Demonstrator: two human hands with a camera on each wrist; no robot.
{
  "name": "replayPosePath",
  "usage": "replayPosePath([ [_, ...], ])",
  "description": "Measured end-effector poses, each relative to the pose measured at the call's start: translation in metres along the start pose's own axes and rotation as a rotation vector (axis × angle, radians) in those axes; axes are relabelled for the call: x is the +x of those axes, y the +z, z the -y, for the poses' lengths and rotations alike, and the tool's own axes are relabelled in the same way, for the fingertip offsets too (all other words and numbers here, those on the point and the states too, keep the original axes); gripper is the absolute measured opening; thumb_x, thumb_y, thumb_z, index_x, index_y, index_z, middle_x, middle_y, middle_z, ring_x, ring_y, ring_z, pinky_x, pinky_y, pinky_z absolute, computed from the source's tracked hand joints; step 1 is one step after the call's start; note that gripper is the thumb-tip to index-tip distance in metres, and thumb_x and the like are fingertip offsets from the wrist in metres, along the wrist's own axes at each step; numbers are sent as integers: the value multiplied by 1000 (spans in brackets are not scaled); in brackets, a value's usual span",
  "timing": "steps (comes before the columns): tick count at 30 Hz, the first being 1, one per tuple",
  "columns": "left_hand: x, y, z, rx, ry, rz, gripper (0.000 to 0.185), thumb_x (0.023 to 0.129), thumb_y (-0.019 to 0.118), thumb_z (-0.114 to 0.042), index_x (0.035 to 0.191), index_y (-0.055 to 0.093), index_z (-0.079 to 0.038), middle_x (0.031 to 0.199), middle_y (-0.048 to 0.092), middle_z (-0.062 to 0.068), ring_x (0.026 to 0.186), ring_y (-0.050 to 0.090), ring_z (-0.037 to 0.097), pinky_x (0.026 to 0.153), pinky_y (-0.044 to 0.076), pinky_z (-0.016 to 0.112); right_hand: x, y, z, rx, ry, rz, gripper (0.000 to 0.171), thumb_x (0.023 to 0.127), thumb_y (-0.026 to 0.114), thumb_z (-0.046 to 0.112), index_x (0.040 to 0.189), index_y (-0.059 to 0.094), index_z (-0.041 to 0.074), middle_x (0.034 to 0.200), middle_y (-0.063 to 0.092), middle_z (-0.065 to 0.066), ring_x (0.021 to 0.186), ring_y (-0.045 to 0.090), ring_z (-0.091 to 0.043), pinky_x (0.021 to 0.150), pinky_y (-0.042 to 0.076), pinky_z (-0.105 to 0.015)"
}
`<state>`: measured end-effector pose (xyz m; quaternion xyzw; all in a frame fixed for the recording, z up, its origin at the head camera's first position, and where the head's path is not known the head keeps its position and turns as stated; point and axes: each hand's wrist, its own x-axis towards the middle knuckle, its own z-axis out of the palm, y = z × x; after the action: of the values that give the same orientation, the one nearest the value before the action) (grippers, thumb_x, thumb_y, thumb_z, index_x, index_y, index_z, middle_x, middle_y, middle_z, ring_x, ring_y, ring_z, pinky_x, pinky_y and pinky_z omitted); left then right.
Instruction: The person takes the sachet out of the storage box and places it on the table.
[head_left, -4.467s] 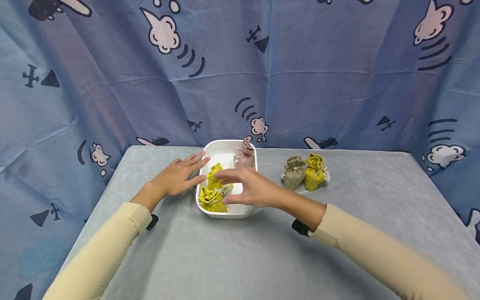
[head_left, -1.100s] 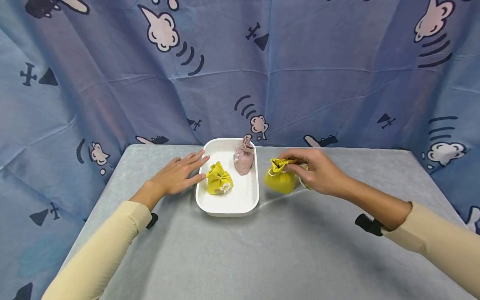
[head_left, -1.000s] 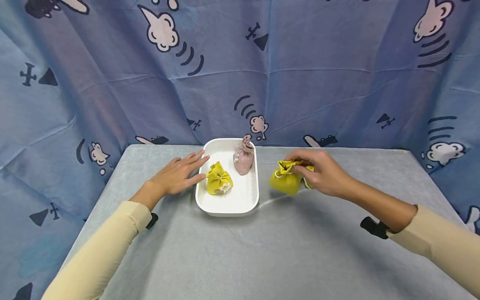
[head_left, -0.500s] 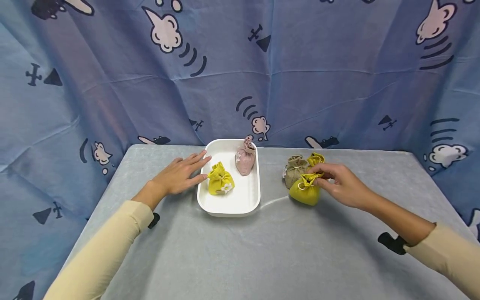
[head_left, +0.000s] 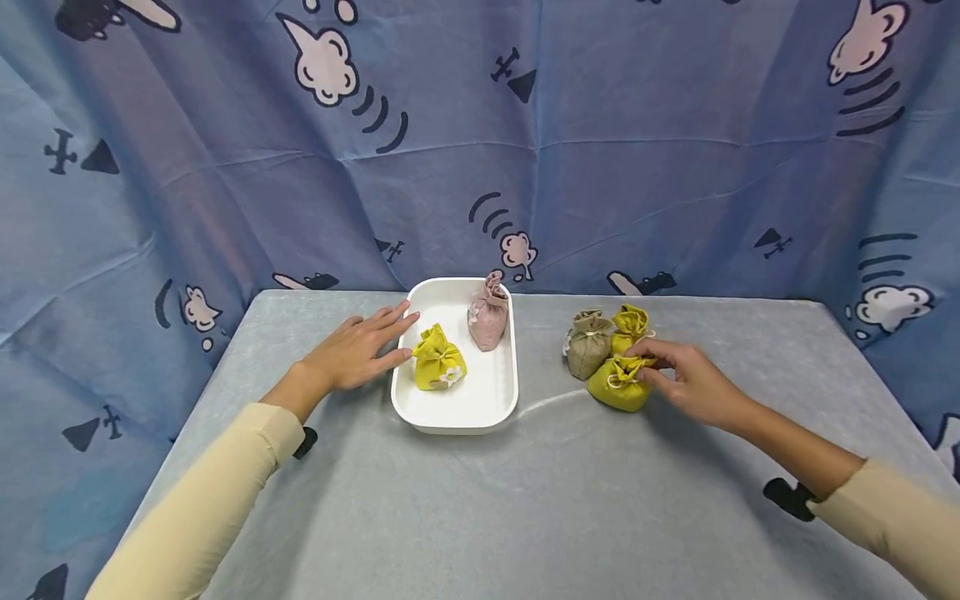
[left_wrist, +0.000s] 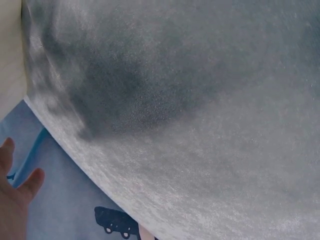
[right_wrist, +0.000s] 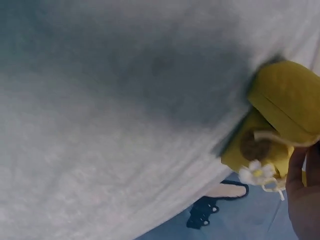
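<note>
Lifted out of the white tray [head_left: 504, 398], one yellow pouch [head_left: 617, 390] now sits on the worktop toward its far right edge, touching two other pouches [head_left: 604, 343], its neck pinched by the right hand [head_left: 692, 385]. Fingers straight, the left hand [head_left: 358, 352] rests flat against the tray's left side, seemingly steadying it.

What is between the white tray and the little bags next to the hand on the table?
Nothing: in the head view, only bare grey table separates the white tray from the brown bag.
</note>
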<state>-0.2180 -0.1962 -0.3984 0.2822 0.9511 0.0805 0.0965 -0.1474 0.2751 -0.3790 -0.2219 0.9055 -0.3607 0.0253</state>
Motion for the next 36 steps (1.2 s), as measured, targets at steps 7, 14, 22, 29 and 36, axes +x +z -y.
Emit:
replayPosePath([
  [7, 0, 1, 1, -2, 0, -4, 72, 101, 28, -66, 161, 18, -27, 167, 10, 1, 150, 20, 31, 114, 23, 63, -1, 4, -2, 27, 38, -3, 26, 94, 64, -4, 120, 64, -4, 121, 65, -21, 108, 64, -40, 80, 54, -25],
  [14, -1, 2, 1, -4, 0, -3, 72, 101, 28, -66, 161, 19, -26, 167, 10, 1, 150, 19, 32, 114, 22, 63, 2, 3, 1, 4, 12, -3, 29, 93, 63, -4, 121, 65, 0, 119, 67, -16, 104, 65, -32, 78, 54, -26],
  [22, -2, 0, 0, -10, -1, -4, 71, 101, 30, -65, 161, 19, -26, 167, 9, 0, 150, 20, 31, 114, 23, 62, 21, 1, 21, 15, -80, 8, 38, 87, 55, -9, 121, 66, 4, 115, 70, -8, 109, 62, -26, 92, 50, -42],
  [29, -2, 1, 0, -13, 3, -7, 71, 102, 31, -63, 161, 20, -26, 167, 10, 0, 150, 20, 30, 114, 23, 62, 45, 5, 48, 31, -93, 58, 33, 92, 60, 1, 125, 65, 5, 120, 68, -10, 114, 62, -29, 97, 47, -55],
  [36, -2, 1, 1, -15, 2, -9, 71, 102, 31, -63, 161, 20, -25, 167, 11, 1, 150, 20, 31, 114, 23, 62, 66, 16, 69, 82, -146, 96, 37, 92, 67, 7, 129, 63, 4, 124, 67, -9, 114, 64, -27, 99, 48, -53],
])
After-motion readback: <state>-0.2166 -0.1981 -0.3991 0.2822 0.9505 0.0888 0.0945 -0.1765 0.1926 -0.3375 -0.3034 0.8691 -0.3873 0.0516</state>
